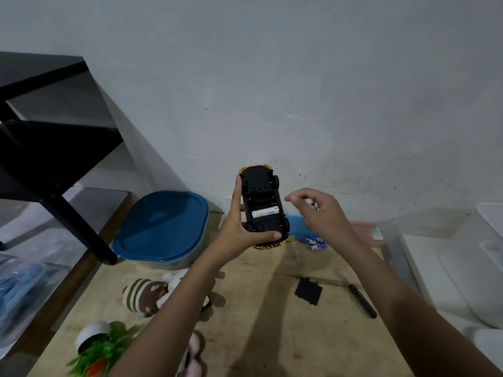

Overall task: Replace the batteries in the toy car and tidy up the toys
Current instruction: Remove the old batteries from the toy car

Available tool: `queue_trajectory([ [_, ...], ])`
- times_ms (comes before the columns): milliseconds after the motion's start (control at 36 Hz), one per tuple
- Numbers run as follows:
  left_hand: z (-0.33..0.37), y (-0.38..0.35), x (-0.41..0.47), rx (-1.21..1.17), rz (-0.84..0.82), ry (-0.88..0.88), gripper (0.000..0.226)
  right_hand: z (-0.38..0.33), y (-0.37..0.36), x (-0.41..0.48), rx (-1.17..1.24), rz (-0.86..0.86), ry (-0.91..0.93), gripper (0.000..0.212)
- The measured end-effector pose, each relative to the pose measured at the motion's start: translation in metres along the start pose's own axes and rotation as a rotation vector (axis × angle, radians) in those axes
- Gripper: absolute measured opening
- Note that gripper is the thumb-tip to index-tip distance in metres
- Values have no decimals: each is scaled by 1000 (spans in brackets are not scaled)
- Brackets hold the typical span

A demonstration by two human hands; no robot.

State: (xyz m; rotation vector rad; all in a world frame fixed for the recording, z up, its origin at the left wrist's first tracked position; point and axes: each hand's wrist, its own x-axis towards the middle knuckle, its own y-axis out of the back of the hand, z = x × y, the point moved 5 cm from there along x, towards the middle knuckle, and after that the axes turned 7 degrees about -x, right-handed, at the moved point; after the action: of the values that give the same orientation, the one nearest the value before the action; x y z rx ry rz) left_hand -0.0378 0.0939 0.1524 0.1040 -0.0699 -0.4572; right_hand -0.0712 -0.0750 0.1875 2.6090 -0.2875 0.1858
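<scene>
Battery-swapping is midway: our left hand [236, 232] grips the upturned toy car [262, 206], one cell [265, 212] seated, while our right hand [319, 213] pinches another battery [311, 203], needing correct polarity next.

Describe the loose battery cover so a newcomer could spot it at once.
Start at the wooden table, on the side under the right arm. The battery cover lies flat there, just left of the black screwdriver. It is a small black square plate, unlike the long thin tool.
</scene>
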Motion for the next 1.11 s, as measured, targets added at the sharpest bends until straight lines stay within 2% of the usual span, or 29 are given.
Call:
queue_trajectory([
  [56, 0, 0, -1, -5, -12, -3, 130, -7, -5, 0, -150, -17, 122, 13],
  [167, 1, -2, -3, -19, -37, -9, 129, -8, -17, 2, -355, -105, 196, 30],
  [417, -1, -1, -9, -19, -53, -10, 129, -10, -23, -5, -380, -103, 259, 16],
  [556, 1, -5, -10, -26, -73, -20, 127, -16, -26, -10, -301, -66, 333, 12],
  [694, 4, -5, -11, -52, -74, -56, 124, -15, -24, -14, -134, -57, 233, 15],
  [861, -1, -2, -15, -8, -36, -15, 126, -9, -18, -17, 94, 88, 122, 4],
  [1111, -27, -1, -23, 53, 36, 107, 127, 24, -17, -22, 504, 221, -275, 14],
])
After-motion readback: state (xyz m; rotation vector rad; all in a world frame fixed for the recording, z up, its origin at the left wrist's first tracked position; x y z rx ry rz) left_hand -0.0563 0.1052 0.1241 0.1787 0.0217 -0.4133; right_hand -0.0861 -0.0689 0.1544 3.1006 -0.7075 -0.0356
